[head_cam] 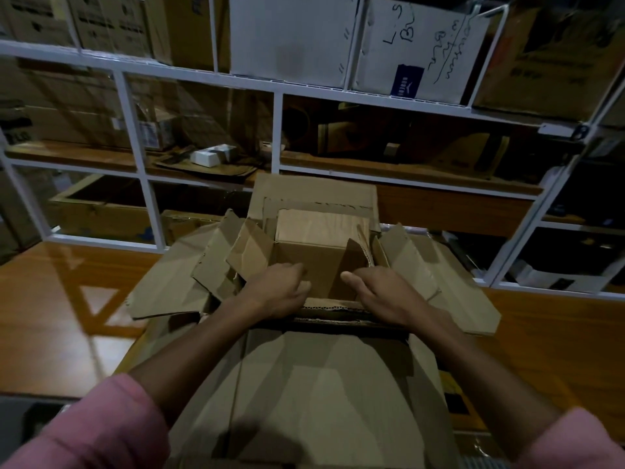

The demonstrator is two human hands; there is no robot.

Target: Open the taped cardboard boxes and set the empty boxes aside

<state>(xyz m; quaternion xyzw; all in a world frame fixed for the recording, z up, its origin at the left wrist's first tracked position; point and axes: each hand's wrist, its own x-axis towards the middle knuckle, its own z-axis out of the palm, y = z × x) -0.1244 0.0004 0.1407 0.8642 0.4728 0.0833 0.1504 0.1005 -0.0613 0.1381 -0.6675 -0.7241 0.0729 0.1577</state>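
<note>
A small brown cardboard box [316, 255] stands open in the middle of the view, its flaps spread outward and its inside bare. It sits nested among other opened boxes whose flaps [176, 282] fan out left and right. My left hand [282, 291] grips the near left edge of the small box, fingers curled over the rim. My right hand [375, 292] holds the near right edge, thumb pointing inward along the rim. A larger cardboard box [324, 394] lies below my forearms, its wide flap toward me.
The boxes rest on a glossy wooden floor [67, 316]. Behind them stands a white metal shelving rack [277, 130] packed with cardboard cartons, including white cartons with handwriting [439, 45]. A small white object [211, 155] lies on the middle shelf.
</note>
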